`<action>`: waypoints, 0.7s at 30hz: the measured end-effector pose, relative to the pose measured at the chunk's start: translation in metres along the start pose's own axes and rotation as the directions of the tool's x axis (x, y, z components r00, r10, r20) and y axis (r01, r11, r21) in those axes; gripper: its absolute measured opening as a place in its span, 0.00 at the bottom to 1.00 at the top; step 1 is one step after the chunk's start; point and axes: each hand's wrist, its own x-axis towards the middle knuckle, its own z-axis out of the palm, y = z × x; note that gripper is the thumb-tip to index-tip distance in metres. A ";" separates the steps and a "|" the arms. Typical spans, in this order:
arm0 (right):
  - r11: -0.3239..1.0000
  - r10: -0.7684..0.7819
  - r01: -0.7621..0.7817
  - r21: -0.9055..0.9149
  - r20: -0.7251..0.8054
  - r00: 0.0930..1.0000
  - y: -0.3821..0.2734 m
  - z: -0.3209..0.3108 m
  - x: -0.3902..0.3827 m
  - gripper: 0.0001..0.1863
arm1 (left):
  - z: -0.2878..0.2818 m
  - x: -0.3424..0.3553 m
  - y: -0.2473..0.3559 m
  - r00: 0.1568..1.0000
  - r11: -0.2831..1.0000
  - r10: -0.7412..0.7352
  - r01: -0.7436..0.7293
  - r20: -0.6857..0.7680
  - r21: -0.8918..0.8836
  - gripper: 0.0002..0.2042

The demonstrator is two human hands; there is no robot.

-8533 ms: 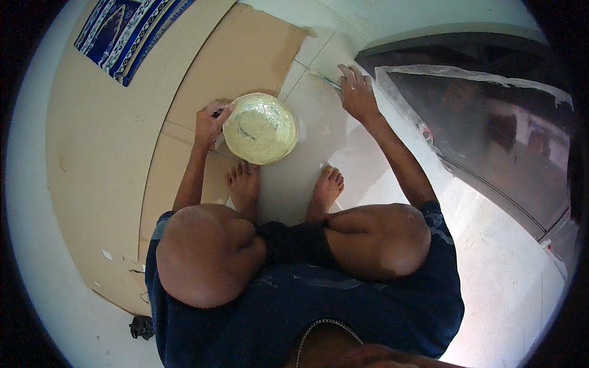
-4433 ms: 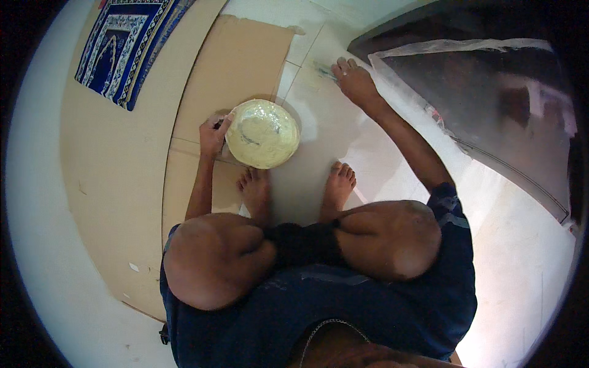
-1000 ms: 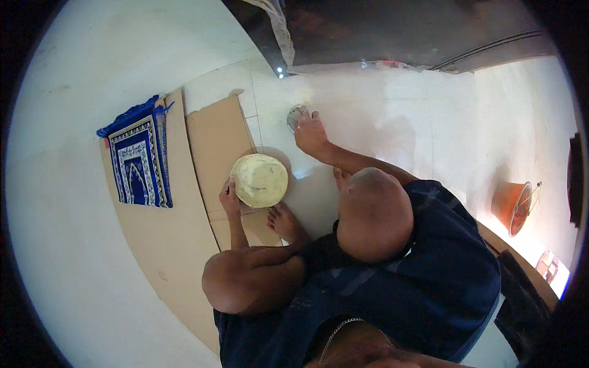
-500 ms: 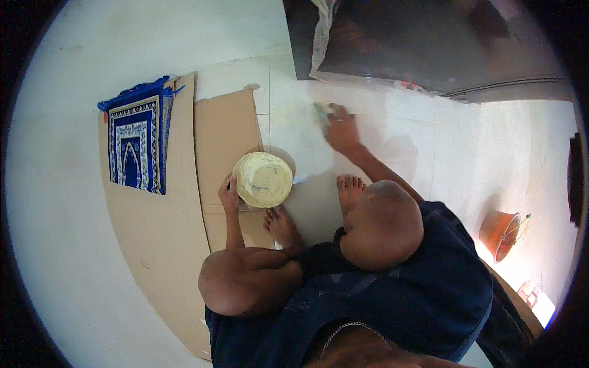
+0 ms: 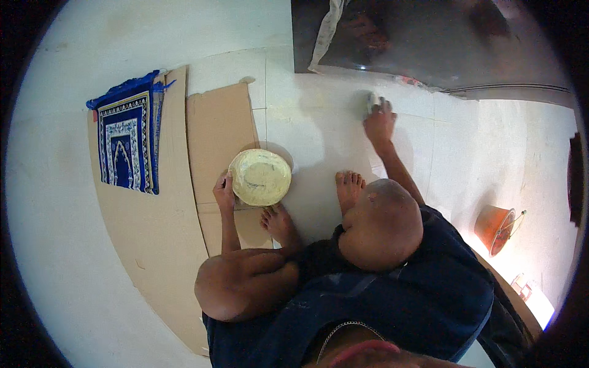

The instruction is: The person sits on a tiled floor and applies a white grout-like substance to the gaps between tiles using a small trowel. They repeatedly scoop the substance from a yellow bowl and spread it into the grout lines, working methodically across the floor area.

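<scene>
In my left hand (image 5: 224, 191) is the rim of a round, pale yellow bowl (image 5: 262, 178), its inside smeared with grey marks. The bowl is held over the floor in front of my left foot, near the edge of a cardboard sheet. My right hand (image 5: 380, 124) reaches out ahead to the right, low on the white tiled floor (image 5: 319, 122). Its fingers are closed on a small greyish pad (image 5: 372, 102), partly hidden by the hand; its exact kind is too small to tell.
Left of me, a folded blue patterned rug (image 5: 126, 141) lies on a large cardboard sheet (image 5: 150, 245). A smaller cardboard piece (image 5: 221, 129) adjoins it. A dark, shiny panel (image 5: 417, 43) stands ahead on the right. An orange bucket (image 5: 492, 228) sits to my right.
My right hand has swept right across the floor with the pad, toward the dark panel. My left hand still holds the bowl in nearly the same place.
</scene>
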 end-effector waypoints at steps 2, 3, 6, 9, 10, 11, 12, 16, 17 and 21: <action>0.997 -0.075 0.075 0.011 0.029 0.997 -0.034 -0.002 0.004 0.23 | 0.003 0.002 0.000 1.000 0.999 0.001 -0.001 -0.003 -0.033 0.09; 0.989 -0.149 0.146 0.029 0.127 0.981 -0.060 -0.024 0.004 0.25 | 0.000 0.001 -0.001 1.000 0.999 -0.001 0.000 -0.016 -0.045 0.09; 0.956 -0.288 0.277 0.091 0.141 0.947 -0.104 -0.019 0.006 0.18 | -0.001 0.000 0.003 0.999 0.999 -0.036 0.036 -0.003 0.027 0.09; 0.893 -0.442 0.440 0.091 0.000 0.897 -0.141 -0.020 0.003 0.16 | 0.003 0.001 -0.001 0.997 0.996 0.064 -0.066 -0.032 -0.064 0.09; 0.863 -0.493 0.496 0.093 -0.060 0.868 -0.151 -0.021 0.003 0.17 | 0.003 0.001 0.000 0.998 0.997 0.043 -0.045 -0.035 -0.067 0.09; 0.838 -0.530 0.526 0.141 -0.010 0.848 -0.159 -0.023 0.005 0.18 | 0.003 0.001 0.001 0.999 0.997 0.022 -0.024 -0.039 -0.071 0.09; 0.812 -0.568 0.552 0.190 0.038 0.822 -0.166 -0.025 0.007 0.20 | 0.003 0.001 0.002 0.999 0.997 0.001 -0.004 -0.043 -0.074 0.10; 0.782 -0.599 0.547 0.299 0.115 0.792 -0.183 -0.044 0.024 0.22 | -0.002 0.000 0.007 1.000 0.999 -0.015 0.016 -0.027 0.042 0.10; 0.772 -0.605 0.560 0.301 0.077 0.792 -0.182 -0.041 0.028 0.22 | -0.001 0.000 0.006 0.999 0.999 0.013 -0.012 -0.035 0.036 0.10; 0.689 -0.708 0.646 0.330 0.115 0.697 -0.154 -0.048 0.044 0.21 | -0.002 0.000 0.006 0.999 0.999 0.043 -0.043 -0.028 -0.033 0.10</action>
